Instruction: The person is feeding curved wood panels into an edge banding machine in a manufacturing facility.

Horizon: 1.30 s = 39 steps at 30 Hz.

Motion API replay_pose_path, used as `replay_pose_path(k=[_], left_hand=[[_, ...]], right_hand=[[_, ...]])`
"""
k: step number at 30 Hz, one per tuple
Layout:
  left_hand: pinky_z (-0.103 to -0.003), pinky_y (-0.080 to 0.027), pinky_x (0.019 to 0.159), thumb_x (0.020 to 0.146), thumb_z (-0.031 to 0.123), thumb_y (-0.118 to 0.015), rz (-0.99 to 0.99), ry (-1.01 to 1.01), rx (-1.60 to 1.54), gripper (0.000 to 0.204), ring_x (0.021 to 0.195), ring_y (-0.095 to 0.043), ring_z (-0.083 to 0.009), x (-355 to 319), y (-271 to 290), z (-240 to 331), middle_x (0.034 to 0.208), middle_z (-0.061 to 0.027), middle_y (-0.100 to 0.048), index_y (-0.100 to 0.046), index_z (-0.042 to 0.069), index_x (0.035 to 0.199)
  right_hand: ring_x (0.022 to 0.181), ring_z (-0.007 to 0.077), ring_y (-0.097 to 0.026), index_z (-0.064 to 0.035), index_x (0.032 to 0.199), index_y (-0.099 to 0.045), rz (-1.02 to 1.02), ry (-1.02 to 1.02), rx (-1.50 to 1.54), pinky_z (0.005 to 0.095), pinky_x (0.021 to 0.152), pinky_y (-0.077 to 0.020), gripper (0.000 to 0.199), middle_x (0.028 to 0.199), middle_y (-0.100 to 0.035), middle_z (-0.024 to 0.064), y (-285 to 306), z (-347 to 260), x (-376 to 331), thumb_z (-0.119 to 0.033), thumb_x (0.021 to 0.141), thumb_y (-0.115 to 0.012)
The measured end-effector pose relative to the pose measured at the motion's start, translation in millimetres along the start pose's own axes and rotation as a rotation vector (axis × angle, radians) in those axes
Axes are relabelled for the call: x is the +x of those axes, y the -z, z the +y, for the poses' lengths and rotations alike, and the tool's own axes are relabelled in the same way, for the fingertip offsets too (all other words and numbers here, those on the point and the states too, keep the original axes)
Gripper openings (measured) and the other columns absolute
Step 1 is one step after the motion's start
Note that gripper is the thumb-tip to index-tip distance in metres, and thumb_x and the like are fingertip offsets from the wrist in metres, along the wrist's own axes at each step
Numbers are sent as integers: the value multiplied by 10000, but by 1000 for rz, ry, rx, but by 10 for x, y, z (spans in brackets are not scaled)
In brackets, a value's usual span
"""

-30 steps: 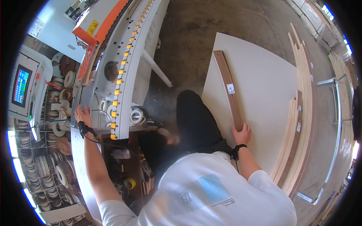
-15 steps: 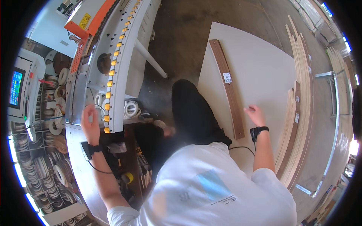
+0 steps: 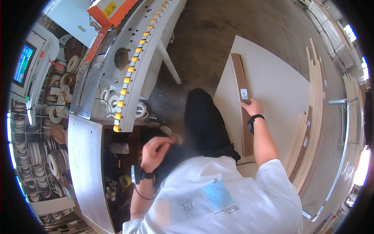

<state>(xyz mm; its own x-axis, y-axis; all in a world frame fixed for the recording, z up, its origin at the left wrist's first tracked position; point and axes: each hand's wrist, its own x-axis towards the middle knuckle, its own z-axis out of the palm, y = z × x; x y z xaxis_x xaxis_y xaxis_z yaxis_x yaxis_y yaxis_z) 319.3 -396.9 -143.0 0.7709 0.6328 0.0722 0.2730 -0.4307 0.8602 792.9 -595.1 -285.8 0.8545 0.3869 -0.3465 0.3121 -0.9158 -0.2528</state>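
Note:
On the large pale panel to my right lies a narrow stack of brown wood-grain board strips [image 3: 240, 76] with a white label near its middle. My right hand [image 3: 253, 107] has closed on the stack's edge just below that label, thumb on top and the other fingers partly hidden. In front of my body, beside my dark-trousered leg, my left hand [image 3: 154, 153] hangs with loosely bent fingers. A gap shows between its thumb and fingers, and I see nothing in it. Both wrists wear black bands with small devices.
A machine with a row of yellow rollers [image 3: 130, 69] stands at left, near a control screen [image 3: 24, 64]. Edge-band rolls [image 3: 54, 163] fill racks beyond its metal cabinet [image 3: 87, 167]. Light wooden strips [image 3: 311, 128] are stacked at right beside a metal frame [image 3: 345, 148].
My right hand has moved left onto the brown strips and closed on them. My left hand has swung right, from beside the machine to in front of my body. The view has shifted.

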Motion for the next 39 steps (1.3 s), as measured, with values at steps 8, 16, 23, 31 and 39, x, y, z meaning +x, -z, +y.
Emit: replay_pose_path(k=[8, 16, 23, 31, 39], left_hand=[[-279, -564, 787, 955, -8, -713, -25, 170, -126, 143, 846, -720, -160, -216, -325, -310, 958, -102, -771, -747, -13, 1093], [-286, -574, 765, 954, 5, -721, -44, 110, -139, 147, 843, -736, -180, -130, -394, -292, 959, -115, -770, -746, -7, 1098], [-279, -579, 763, 954, 17, -732, -95, 65, -146, 138, 849, -748, -189, -77, -414, -212, 978, -126, -773, -744, -12, 1088], [-300, -585, 763, 930, 15, -750, -149, -93, -63, 145, 866, -745, -224, 88, -359, -133, 992, -125, -758, -737, -3, 1073], [-411, -569, 901, 823, 8, -788, 67, -543, 243, 296, 1045, -694, -323, 681, 36, 623, 1167, -103, -739, -718, 52, 1107]], right_hand=[[1016, 327, -747, 5, 1129, -754, -78, 62, 332, 412, 906, -563, 621, 1068, -782, 200, -209, 411, 380, -486, 774, -883], [743, 178, -535, 2, 954, -641, 365, 106, 597, 357, 710, -481, 416, 808, -606, 47, 63, 473, 243, -350, 879, -849], [849, 105, -552, -12, 1077, -691, 824, 394, 1283, 301, 800, -485, 292, 947, -645, -11, 1499, -227, -411, -285, 1004, -764], [1105, 155, -689, 51, 1275, -675, 553, 135, 1433, 322, 947, -551, 392, 1249, -719, 80, 1241, -468, -843, -203, 991, -767], [1031, 200, -725, -89, 1244, -679, 32, 362, 1890, 365, 965, -536, 281, 1121, -754, 57, 713, -1051, -1310, -291, 1049, -683]])
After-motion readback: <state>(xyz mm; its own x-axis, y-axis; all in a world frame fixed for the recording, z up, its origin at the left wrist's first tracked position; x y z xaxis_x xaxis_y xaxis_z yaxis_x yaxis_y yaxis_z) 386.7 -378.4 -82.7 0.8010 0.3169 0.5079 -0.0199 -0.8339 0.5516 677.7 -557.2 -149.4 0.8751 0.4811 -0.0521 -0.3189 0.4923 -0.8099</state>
